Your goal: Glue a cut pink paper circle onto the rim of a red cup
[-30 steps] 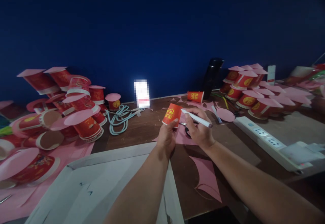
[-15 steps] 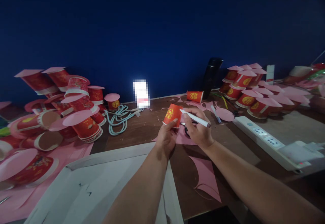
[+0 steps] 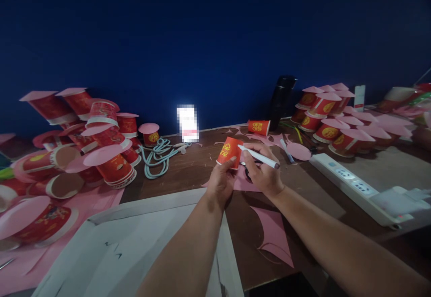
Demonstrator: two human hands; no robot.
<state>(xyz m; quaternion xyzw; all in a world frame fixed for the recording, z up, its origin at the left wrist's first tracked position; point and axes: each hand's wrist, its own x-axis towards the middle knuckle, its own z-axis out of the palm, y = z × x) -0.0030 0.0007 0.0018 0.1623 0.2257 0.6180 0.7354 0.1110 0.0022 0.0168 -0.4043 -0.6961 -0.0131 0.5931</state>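
A red paper cup (image 3: 228,149) with yellow characters is gripped near its lower rim by my left hand (image 3: 222,178), thumb across the front. My right hand (image 3: 264,167) is closed around a white marker (image 3: 259,155), whose tip is at the cup's right side; I cannot tell whether it touches. Under my hands lie pink paper (image 3: 245,183) and scissors partly hidden by my right hand. Behind them another red paper cup (image 3: 259,127) rests on its side among pink paper scraps.
Red cups with pink paper discs are piled at the left (image 3: 114,167) and right (image 3: 329,132). A power strip (image 3: 350,182) lies at the right, a light blue cable (image 3: 156,160) left of centre. A black bottle (image 3: 283,102) stands at the back. A white box lid (image 3: 111,238) lies in front.
Almost nothing differs. Both hands keep their hold on the cup and the marker, and the marker tip has shifted very slightly at the cup's side.
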